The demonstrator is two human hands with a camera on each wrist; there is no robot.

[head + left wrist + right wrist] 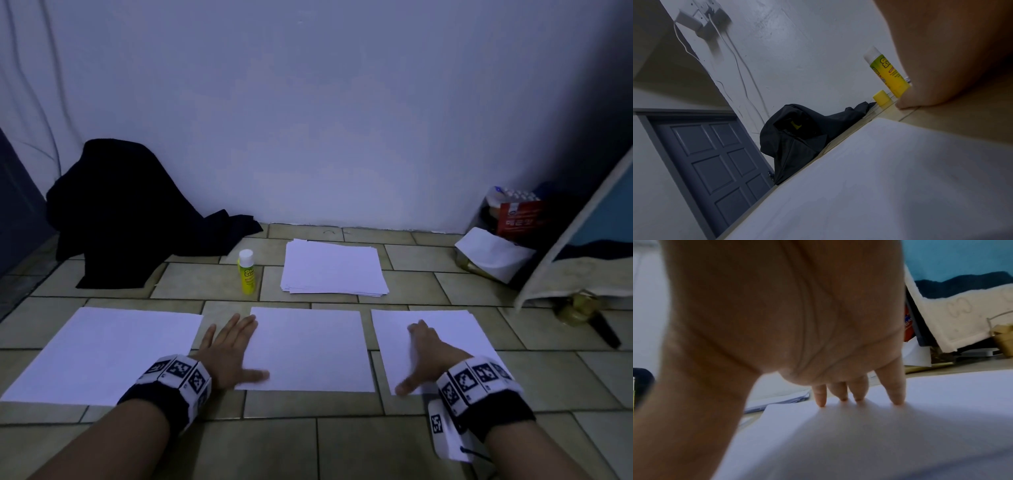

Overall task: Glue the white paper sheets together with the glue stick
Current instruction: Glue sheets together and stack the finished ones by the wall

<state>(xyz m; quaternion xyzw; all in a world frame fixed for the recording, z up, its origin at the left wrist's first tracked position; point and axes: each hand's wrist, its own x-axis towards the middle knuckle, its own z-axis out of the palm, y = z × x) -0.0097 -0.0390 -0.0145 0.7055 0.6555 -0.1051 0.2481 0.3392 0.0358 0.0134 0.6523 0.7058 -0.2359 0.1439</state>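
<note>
Three white sheets lie in a row on the tiled floor: a left sheet point(102, 353) point(879, 178), a middle sheet point(308, 349) and a right sheet point(445, 342) point(900, 426). Behind them sit a paper stack point(334, 269) point(781, 395) and an upright yellow glue stick point(246, 272) point(888, 73) with a white top. My left hand point(233, 346) point(951, 56) lies flat across the middle sheet's left edge, thumb on the paper. My right hand point(423, 353) presses straight fingertips point(898, 399) onto the right sheet, palm raised and thumb spread toward the near left corner.
A black cloth heap point(130, 219) point(801, 139) lies at the back left against the white wall. A small yellow piece point(881, 97) sits beside the glue stick. At the back right are a red box point(519, 217), a leaning padded board point(582, 233) and a brass object point(579, 308). A grey door point(711, 162) stands on the left.
</note>
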